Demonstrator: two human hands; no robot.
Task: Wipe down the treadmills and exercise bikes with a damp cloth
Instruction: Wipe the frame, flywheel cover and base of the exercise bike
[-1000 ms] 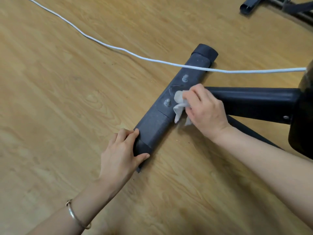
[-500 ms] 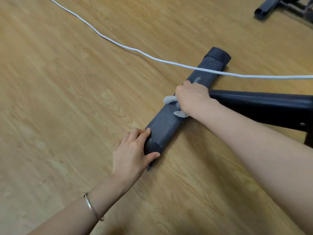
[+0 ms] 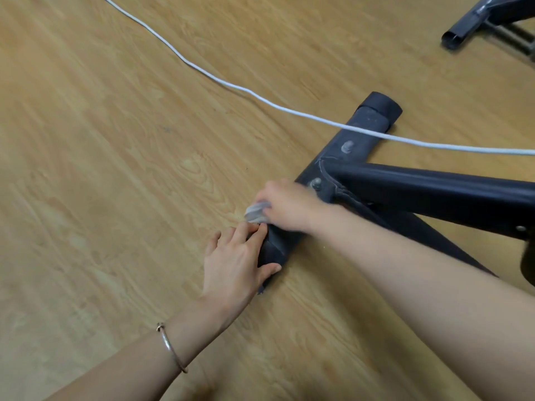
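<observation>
A black floor stabiliser bar (image 3: 351, 140) of an exercise bike lies on the wooden floor, with two bolts on top. A black frame tube (image 3: 434, 189) runs from it to the right. My right hand (image 3: 289, 205) holds a small white cloth (image 3: 256, 212) against the near part of the bar; the hand is motion-blurred. My left hand (image 3: 234, 264) rests around the bar's near end cap, fingers on top and thumb at the end. A thin bangle sits on my left wrist.
A white cable (image 3: 231, 85) crosses the floor from top left and passes over the bar toward the right edge. Another machine's dark metal foot (image 3: 463, 30) stands at the top right. Bare wooden floor (image 3: 101, 169) spreads to the left.
My right hand has slid the cloth along the bar from near the bolts toward the near end, close to my left hand. The left hand has stayed on the end cap.
</observation>
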